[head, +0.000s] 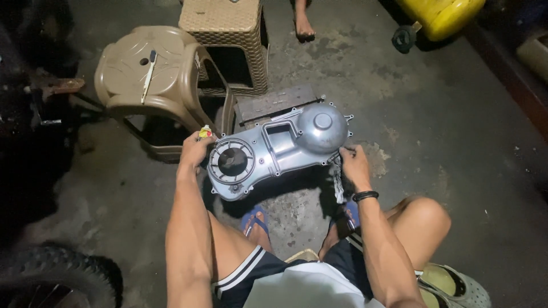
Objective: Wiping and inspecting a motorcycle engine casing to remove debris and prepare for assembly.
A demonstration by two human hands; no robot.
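Knees and shorts fill the bottom edge, with a tyre (57, 279) at lower left. Farther up on the left stands a brown stool (154, 80) with a toothbrush (148, 74) lying on its seat. Left hand (194, 151) is closed on the cover's (274, 148) round end and also pinches a small yellow-red tube (205, 133). Silver engine cover is held up over the floor (434, 148), outer face up, looking clean. Right hand (355, 162) grips its other edge together with a rag (337, 179), so wiping seems in hand; whether anything remains cannot be told.
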